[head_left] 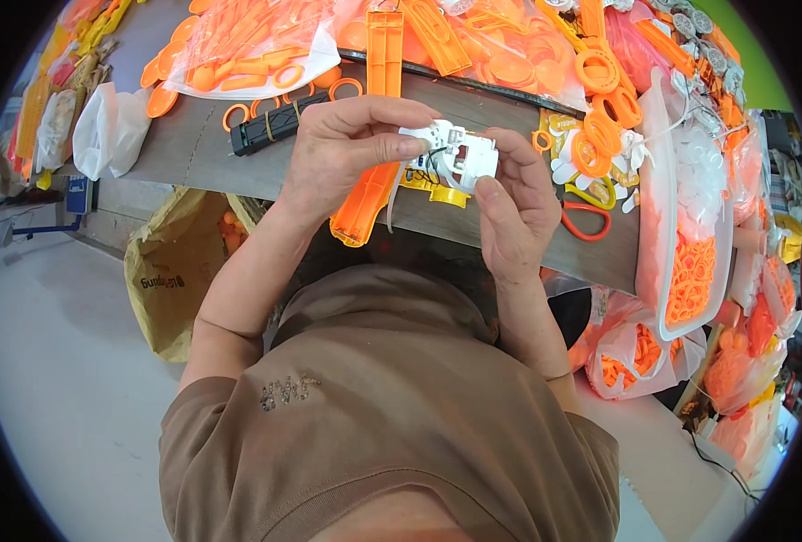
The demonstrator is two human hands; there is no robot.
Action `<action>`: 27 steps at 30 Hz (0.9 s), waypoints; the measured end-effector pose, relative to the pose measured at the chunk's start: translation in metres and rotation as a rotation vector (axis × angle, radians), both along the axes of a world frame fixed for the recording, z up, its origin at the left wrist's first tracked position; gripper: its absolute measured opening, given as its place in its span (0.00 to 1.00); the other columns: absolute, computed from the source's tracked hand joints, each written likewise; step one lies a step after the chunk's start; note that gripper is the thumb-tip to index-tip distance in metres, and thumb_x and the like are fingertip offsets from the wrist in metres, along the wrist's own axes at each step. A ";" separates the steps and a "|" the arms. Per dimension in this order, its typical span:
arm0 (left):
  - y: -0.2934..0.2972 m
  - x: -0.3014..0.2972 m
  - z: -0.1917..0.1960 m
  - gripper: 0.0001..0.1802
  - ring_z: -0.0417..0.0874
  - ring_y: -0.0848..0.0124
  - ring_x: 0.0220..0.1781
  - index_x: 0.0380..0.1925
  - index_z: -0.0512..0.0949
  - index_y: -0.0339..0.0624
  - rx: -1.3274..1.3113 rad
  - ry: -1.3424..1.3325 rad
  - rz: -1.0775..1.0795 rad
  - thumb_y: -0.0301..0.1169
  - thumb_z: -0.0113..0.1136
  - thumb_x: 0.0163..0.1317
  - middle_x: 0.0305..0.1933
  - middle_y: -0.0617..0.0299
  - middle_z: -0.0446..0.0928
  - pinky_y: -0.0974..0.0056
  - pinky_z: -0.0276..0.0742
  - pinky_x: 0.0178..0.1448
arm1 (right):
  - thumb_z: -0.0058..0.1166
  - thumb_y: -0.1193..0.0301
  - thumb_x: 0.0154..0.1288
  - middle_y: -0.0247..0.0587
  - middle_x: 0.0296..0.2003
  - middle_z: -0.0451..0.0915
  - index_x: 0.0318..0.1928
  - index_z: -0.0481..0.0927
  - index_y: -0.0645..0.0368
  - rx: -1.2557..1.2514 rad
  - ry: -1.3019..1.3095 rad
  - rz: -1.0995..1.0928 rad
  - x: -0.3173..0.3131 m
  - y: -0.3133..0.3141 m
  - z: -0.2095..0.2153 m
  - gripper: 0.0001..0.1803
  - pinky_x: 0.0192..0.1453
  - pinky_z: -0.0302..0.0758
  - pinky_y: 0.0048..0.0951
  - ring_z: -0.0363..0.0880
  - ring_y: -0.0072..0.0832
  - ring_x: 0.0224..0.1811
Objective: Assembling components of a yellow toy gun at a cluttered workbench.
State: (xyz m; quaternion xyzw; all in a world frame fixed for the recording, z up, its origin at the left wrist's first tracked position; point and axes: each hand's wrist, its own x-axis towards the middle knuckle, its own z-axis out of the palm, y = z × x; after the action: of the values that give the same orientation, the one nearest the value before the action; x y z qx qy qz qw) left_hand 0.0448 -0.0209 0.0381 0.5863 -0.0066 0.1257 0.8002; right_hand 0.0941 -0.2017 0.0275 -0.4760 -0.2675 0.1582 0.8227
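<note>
Both hands hold a small white plastic assembly [455,154] with thin wires and a dark red part, up over the front edge of the grey worktable [193,149]. My left hand [347,154] grips its left side with fingers curled over the top. My right hand [509,194] pinches its right side, thumb pressed on the lower edge. A long orange plastic housing [372,135] lies on the table right under the hands.
Clear bags of orange plastic parts [247,45] fill the table's back. A black bar [270,126], orange rings [590,154] and a tray of white and orange pieces [690,235] lie around. A yellow-brown sack [170,271] and more bags [636,352] stand on the floor.
</note>
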 end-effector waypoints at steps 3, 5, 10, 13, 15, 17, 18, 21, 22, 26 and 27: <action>0.003 0.000 -0.003 0.12 0.81 0.72 0.43 0.40 0.80 0.29 0.021 0.005 -0.006 0.17 0.60 0.54 0.40 0.55 0.81 0.69 0.78 0.50 | 0.50 0.80 0.60 0.47 0.52 0.72 0.57 0.65 0.71 -0.017 -0.002 0.000 0.001 0.001 -0.002 0.24 0.60 0.66 0.31 0.71 0.29 0.55; 0.003 0.000 -0.003 0.11 0.81 0.73 0.43 0.40 0.80 0.29 0.046 -0.001 0.010 0.17 0.60 0.54 0.40 0.55 0.81 0.69 0.78 0.50 | 0.51 0.80 0.60 0.48 0.52 0.72 0.57 0.64 0.72 -0.026 -0.009 -0.003 0.002 0.002 -0.002 0.24 0.60 0.66 0.31 0.71 0.30 0.55; 0.005 -0.001 0.000 0.10 0.80 0.74 0.42 0.39 0.79 0.29 0.105 -0.048 0.025 0.17 0.60 0.55 0.39 0.57 0.80 0.70 0.78 0.49 | 0.52 0.80 0.60 0.52 0.53 0.71 0.57 0.63 0.72 -0.050 -0.074 0.000 -0.001 0.002 0.002 0.25 0.61 0.66 0.34 0.71 0.33 0.56; 0.007 -0.003 0.005 0.12 0.80 0.74 0.41 0.42 0.77 0.29 0.093 -0.014 -0.031 0.18 0.61 0.55 0.40 0.57 0.79 0.70 0.78 0.47 | 0.52 0.80 0.59 0.53 0.53 0.71 0.57 0.63 0.72 -0.042 -0.079 0.021 -0.003 0.002 0.003 0.25 0.61 0.67 0.35 0.71 0.35 0.57; 0.007 -0.004 0.011 0.16 0.79 0.73 0.42 0.44 0.72 0.28 0.080 0.026 -0.037 0.18 0.61 0.55 0.40 0.56 0.77 0.69 0.77 0.48 | 0.52 0.81 0.59 0.54 0.54 0.70 0.58 0.62 0.72 -0.046 -0.088 0.041 -0.003 0.001 0.003 0.25 0.61 0.67 0.36 0.71 0.36 0.57; 0.008 -0.005 0.012 0.18 0.78 0.72 0.43 0.45 0.69 0.29 0.082 0.001 -0.050 0.18 0.62 0.54 0.42 0.55 0.76 0.68 0.77 0.49 | 0.51 0.81 0.59 0.55 0.54 0.70 0.58 0.62 0.72 -0.050 -0.098 0.060 -0.002 -0.001 0.003 0.26 0.61 0.67 0.36 0.71 0.36 0.57; 0.009 -0.005 0.013 0.20 0.78 0.72 0.45 0.45 0.66 0.30 0.086 -0.025 -0.059 0.17 0.62 0.54 0.43 0.54 0.75 0.67 0.77 0.50 | 0.52 0.82 0.58 0.56 0.55 0.69 0.58 0.62 0.72 -0.031 -0.127 0.090 -0.001 -0.001 0.002 0.26 0.61 0.67 0.37 0.70 0.37 0.57; 0.009 -0.010 0.013 0.22 0.77 0.69 0.47 0.44 0.62 0.32 0.108 -0.095 -0.057 0.16 0.62 0.53 0.44 0.51 0.73 0.64 0.76 0.52 | 0.52 0.82 0.58 0.57 0.56 0.67 0.58 0.60 0.71 -0.020 -0.184 0.153 0.001 -0.003 0.005 0.27 0.61 0.67 0.37 0.70 0.38 0.57; 0.009 -0.012 0.013 0.22 0.77 0.69 0.47 0.44 0.62 0.32 0.111 -0.095 -0.058 0.16 0.62 0.53 0.44 0.51 0.73 0.64 0.76 0.52 | 0.52 0.82 0.57 0.58 0.56 0.66 0.58 0.60 0.71 -0.031 -0.212 0.187 0.001 -0.004 0.008 0.28 0.60 0.68 0.37 0.70 0.38 0.57; 0.006 -0.018 0.007 0.22 0.76 0.65 0.48 0.44 0.60 0.33 0.287 -0.277 -0.023 0.15 0.61 0.53 0.44 0.48 0.72 0.61 0.75 0.54 | 0.60 0.78 0.57 0.47 0.52 0.69 0.58 0.61 0.68 -0.074 -0.189 0.210 0.001 -0.003 0.015 0.30 0.57 0.69 0.31 0.72 0.29 0.52; 0.002 -0.020 0.005 0.23 0.76 0.64 0.48 0.44 0.60 0.33 0.332 -0.287 0.007 0.15 0.61 0.53 0.44 0.48 0.72 0.61 0.75 0.54 | 0.62 0.76 0.55 0.44 0.49 0.71 0.56 0.64 0.66 -0.140 -0.139 0.159 -0.001 -0.001 0.016 0.29 0.54 0.71 0.29 0.73 0.27 0.49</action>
State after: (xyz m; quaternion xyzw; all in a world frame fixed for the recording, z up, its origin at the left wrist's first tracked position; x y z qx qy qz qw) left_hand 0.0248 -0.0185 0.0435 0.6861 -0.1391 0.2081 0.6831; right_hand 0.0929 -0.2031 0.0434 -0.5193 -0.3494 0.2079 0.7517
